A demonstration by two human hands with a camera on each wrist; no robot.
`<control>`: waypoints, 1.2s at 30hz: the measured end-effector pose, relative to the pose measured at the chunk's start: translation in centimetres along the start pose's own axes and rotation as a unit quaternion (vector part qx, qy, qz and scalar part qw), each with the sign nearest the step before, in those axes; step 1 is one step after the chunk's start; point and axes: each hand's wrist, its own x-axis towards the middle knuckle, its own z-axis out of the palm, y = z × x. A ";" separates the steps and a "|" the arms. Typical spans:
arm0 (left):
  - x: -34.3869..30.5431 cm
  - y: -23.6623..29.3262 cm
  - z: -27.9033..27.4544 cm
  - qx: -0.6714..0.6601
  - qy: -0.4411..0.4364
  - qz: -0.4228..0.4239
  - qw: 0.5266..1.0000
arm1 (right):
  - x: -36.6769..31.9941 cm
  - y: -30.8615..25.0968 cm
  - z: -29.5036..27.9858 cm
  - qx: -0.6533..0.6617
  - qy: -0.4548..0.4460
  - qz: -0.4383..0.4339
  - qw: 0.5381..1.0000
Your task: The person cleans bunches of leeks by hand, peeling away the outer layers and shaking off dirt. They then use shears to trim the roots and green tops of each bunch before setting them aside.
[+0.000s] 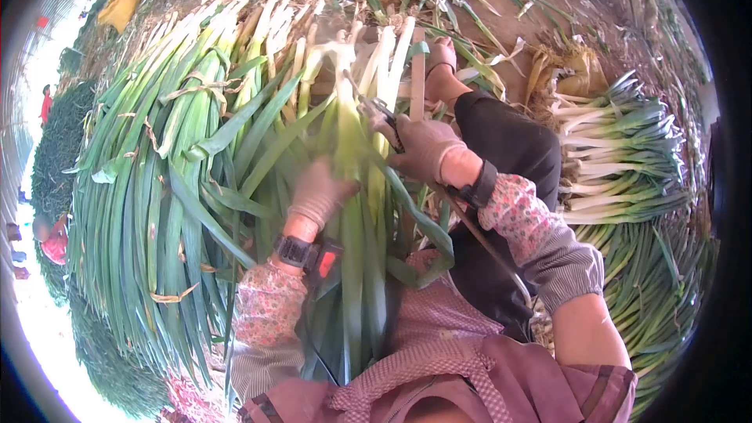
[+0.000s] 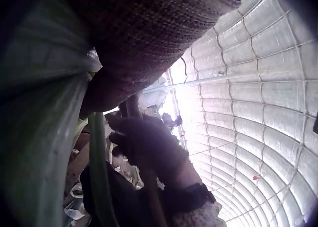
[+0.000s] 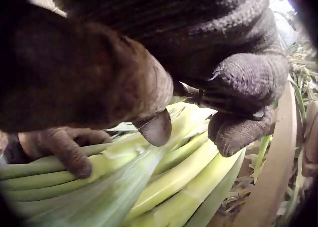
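My gloved left hand [image 1: 317, 192] holds a bunch of long green leeks [image 1: 348, 133] by the leaves, their pale root ends pointing away from me. In the right wrist view, the left fingers [image 3: 74, 155] lie across the stalks. My gloved right hand [image 1: 427, 149] grips a dark metal nozzle tool [image 1: 380, 113] close beside the pale part of the stalks. A brown hose [image 1: 493, 251] runs from that hand down past my leg. Within the right wrist view, the nozzle tool [image 3: 191, 91] shows between the fingers, just above the leeks [image 3: 174, 187], partly hidden by the glove.
A big heap of untrimmed leeks [image 1: 172, 164] spreads on the left. Cleaned leeks with white stems [image 1: 603, 157] lie stacked on the right. A wooden slat [image 1: 418, 78] stands by my foot [image 1: 441, 55]. Scattered leaf scraps cover the soil ahead.
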 end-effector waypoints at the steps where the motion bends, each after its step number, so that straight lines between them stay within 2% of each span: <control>1: -0.1 0.1 0.0 -0.007 -0.006 -0.003 1.000 | 1.4 0.4 0.2 0.002 0.000 0.014 1.000; 3: -0.2 0.1 0.0 -0.011 -0.008 -0.009 1.000 | 4.1 0.9 0.4 0.005 -0.002 0.044 0.999; 7: 0.0 -0.7 0.4 -0.018 -0.006 -0.005 1.000 | 8.0 1.3 -0.4 0.009 0.030 0.041 0.999; 11: 0.0 -0.4 0.5 -0.006 -0.005 -0.011 1.000 | 9.6 1.3 -1.2 0.010 -0.003 0.089 0.996; 14: 0.0 -0.5 0.6 0.000 -0.003 -0.014 1.000 | 7.0 -0.4 -0.7 0.002 0.023 0.056 0.998; 17: 0.0 -0.3 0.9 0.006 -0.010 -0.014 1.000 | 6.8 -0.2 -1.0 0.000 0.005 0.078 0.997; 22: 0.0 0.1 0.8 0.018 -0.014 -0.030 0.999 | 5.9 -0.7 -1.2 -0.018 0.004 0.068 0.998; 25: -0.1 0.3 0.8 0.015 0.012 -0.009 1.000 | 5.9 -0.6 -1.7 -0.020 -0.001 0.070 0.997; 31: -0.1 0.7 0.7 0.036 0.004 -0.030 0.999 | 5.6 0.0 -1.0 -0.013 -0.026 0.068 0.997; 36: -0.1 0.7 1.0 0.013 0.011 -0.018 1.000 | 6.9 1.0 -0.9 -0.011 -0.013 0.071 0.997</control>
